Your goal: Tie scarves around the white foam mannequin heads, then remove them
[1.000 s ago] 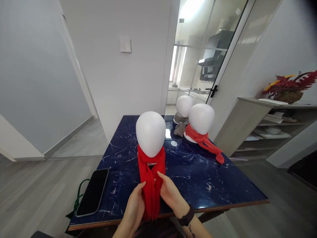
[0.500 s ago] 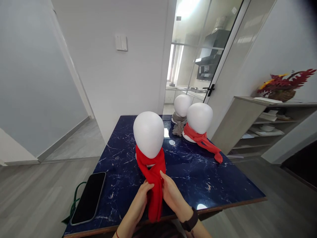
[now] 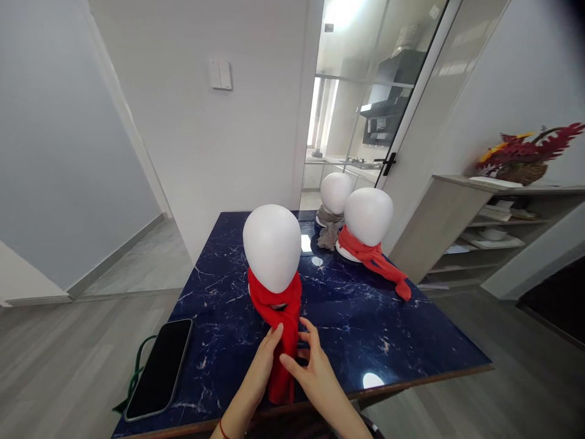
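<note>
A white mannequin head [image 3: 272, 247] stands upright on the table before me, with a bright red scarf [image 3: 289, 332] wrapped round its neck. The scarf's ends hang down the front towards the table's near edge. My left hand [image 3: 261, 361] grips the left side of the hanging part, thumb on top and its other fingers hidden. On the other side, my right hand [image 3: 317, 369] is open with fingers curved and apart, its thumb tip against the scarf's right edge.
On the dark blue marbled table [image 3: 219, 305] lies a phone [image 3: 159, 369] at left. Further back at right stand a mannequin head [image 3: 368, 214] with a coral scarf [image 3: 379, 262] and another head [image 3: 337, 192] with a grey-brown scarf [image 3: 329, 231]. A shelf unit [image 3: 411, 231] stands beyond.
My right hand has loosened from the scarf, its thumb and fingers now spread. My left hand has moved slightly up along the scarf. The view has shifted a little.
</note>
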`<state>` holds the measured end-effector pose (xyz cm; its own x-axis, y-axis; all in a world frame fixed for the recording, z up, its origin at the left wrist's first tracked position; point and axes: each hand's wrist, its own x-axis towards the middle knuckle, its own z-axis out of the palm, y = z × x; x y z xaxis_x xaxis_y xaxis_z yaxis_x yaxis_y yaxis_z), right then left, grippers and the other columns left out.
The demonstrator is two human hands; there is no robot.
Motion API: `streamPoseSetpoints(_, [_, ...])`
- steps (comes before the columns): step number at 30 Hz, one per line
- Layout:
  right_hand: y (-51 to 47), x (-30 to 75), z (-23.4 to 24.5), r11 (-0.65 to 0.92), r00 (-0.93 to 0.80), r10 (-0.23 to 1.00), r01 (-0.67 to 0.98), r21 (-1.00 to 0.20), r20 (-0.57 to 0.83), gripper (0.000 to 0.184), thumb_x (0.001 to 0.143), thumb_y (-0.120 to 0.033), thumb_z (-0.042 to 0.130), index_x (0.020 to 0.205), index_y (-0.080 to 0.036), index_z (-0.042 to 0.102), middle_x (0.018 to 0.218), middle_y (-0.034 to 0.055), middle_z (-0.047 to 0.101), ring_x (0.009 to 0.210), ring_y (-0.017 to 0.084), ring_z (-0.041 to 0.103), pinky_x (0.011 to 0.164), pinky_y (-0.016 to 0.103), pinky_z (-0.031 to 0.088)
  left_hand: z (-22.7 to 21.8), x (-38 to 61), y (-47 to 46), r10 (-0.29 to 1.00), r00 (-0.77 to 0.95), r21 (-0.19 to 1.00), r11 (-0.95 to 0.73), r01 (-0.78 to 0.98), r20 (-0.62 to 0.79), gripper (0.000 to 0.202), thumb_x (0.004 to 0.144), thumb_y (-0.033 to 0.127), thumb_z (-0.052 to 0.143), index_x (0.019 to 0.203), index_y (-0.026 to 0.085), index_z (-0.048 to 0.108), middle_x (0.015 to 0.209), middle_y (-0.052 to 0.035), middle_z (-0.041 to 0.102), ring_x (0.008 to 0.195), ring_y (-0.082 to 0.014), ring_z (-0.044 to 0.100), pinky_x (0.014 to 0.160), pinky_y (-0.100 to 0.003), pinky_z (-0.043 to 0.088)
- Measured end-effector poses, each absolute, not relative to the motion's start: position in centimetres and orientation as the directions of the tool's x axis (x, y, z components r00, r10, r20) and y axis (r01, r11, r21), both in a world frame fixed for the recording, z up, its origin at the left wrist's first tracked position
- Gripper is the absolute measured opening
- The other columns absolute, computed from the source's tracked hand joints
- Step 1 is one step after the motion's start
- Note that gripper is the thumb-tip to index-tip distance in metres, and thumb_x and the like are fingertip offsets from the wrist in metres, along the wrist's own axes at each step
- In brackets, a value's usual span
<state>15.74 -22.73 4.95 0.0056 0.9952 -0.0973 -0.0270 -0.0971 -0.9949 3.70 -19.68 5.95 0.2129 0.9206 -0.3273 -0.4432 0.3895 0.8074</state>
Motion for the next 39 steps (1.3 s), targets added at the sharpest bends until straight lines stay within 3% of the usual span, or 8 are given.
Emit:
streamPoseSetpoints(7, [-21.9, 15.2, 4.1, -0.034, -0.030, 0.999, -0.231, -0.972, -0.028, 0.052, 0.079, -0.031, 0.060, 0.126, -0.022, 0.040, 0.117, 0.0093, 0.062, 0.109, 0.022, 0.059, 0.099, 0.040, 0.043, 5.4, 3.8, -19.7, 0.934, 0.193, 0.774, 0.356, -0.523, -0.300, 0.039, 0.072, 0.042, 0.070, 0.100, 0.016, 0.069, 0.109, -0.0092, 0.069, 0.112, -0.0269, 0.057, 0.103, -0.039, 0.037])
streamPoseSetpoints(13, [-21.3, 17.1, 3.6, 0.031, 0.184, 0.983, -0.127, -0.991, 0.007, 0.035, 0.081, -0.039, 0.058, 0.110, -0.021, 0.057, 0.119, 0.0084, 0.060, 0.110, 0.022, 0.056, 0.098, 0.035, 0.042, 5.0, 3.1, -19.3, 0.946, 0.123, 0.719, 0.309, -0.623, -0.300, 0.032, 0.072, 0.035, 0.071, 0.094, 0.012, 0.069, 0.109, -0.0106, 0.068, 0.113, -0.0244, 0.056, 0.100, -0.034, 0.040])
streamPoseSetpoints(17, [-21.6, 17.2, 3.4, -0.017, 0.268, 0.959, -0.264, -0.964, -0.091, 0.042, 0.078, -0.045, 0.062, 0.113, -0.025, 0.048, 0.095, 0.0027, 0.063, 0.076, 0.015, 0.060, 0.067, 0.027, 0.049, 4.7, 3.2, -19.3, 0.943, 0.065, 0.784, 0.307, -0.540, -0.325, 0.031, 0.069, 0.032, 0.074, 0.092, 0.014, 0.064, 0.098, -0.0085, 0.070, 0.088, -0.0179, 0.065, 0.080, -0.027, 0.049])
streamPoseSetpoints(19, [-21.8, 17.1, 3.5, -0.089, 0.196, 0.967, -0.340, -0.936, -0.164, 0.039, 0.076, -0.047, 0.064, 0.105, -0.025, 0.048, 0.081, -0.0012, 0.059, 0.056, 0.010, 0.050, 0.051, 0.022, 0.042, 4.8, 3.3, -19.4, 0.929, 0.030, 0.793, 0.331, -0.511, -0.368, 0.034, 0.069, 0.033, 0.074, 0.096, 0.018, 0.058, 0.083, -0.0036, 0.070, 0.067, -0.0133, 0.064, 0.064, -0.023, 0.050])
streamPoseSetpoints(23, [-22.2, 17.2, 4.1, -0.232, -0.076, 0.973, -0.367, -0.901, -0.220, 0.032, 0.074, -0.043, 0.068, 0.089, -0.019, 0.054, 0.069, -0.0037, 0.051, 0.049, 0.004, 0.034, 0.043, 0.017, 0.025, 5.7, 3.2, -19.3, 0.874, -0.010, 0.757, 0.416, -0.504, -0.486, 0.034, 0.072, 0.035, 0.070, 0.097, 0.018, 0.053, 0.063, -0.0009, 0.066, 0.046, -0.0100, 0.056, 0.044, -0.018, 0.042])
streamPoseSetpoints(28, [-23.0, 18.4, 4.8, -0.356, -0.356, 0.899, -0.259, -0.898, -0.254, 0.026, 0.074, -0.034, 0.067, 0.092, -0.017, 0.058, 0.067, -0.0051, 0.048, 0.048, 0.002, 0.029, 0.046, 0.017, 0.024, 6.8, 2.7, -18.4, 0.732, 0.205, 0.595, 0.658, -0.461, -0.650, 0.034, 0.080, 0.044, 0.058, 0.067, 0.013, 0.056, 0.045, -0.0002, 0.054, 0.030, -0.0043, 0.039, 0.029, -0.014, 0.025])
streamPoseSetpoints(32, [-22.5, 19.1, 4.6, -0.404, -0.405, 0.846, -0.062, -0.913, -0.347, 0.028, 0.073, -0.021, 0.056, 0.100, -0.019, 0.051, 0.077, -0.0021, 0.060, 0.049, 0.004, 0.038, 0.048, 0.018, 0.030, 6.5, 2.7, -17.5, 0.705, 0.238, 0.501, 0.663, -0.556, -0.668, 0.030, 0.080, 0.038, 0.059, 0.067, 0.012, 0.055, 0.044, 0.0008, 0.053, 0.029, -0.0032, 0.036, 0.029, -0.013, 0.025])
streamPoseSetpoints(39, [-16.4, 18.2, 4.1, 0.083, -0.344, 0.939, 0.265, -0.961, -0.014, 0.016, 0.070, -0.013, 0.052, 0.084, -0.016, 0.060, 0.076, 0.0022, 0.066, 0.068, 0.015, 0.058, 0.062, 0.023, 0.043, 6.6, 3.4, -16.9, 0.761, 0.153, 0.565, 0.585, -0.582, -0.630, 0.021, 0.084, 0.030, 0.054, 0.076, 0.011, 0.056, 0.049, 0.0000, 0.056, 0.030, -0.0038, 0.037, 0.028, -0.014, 0.024])
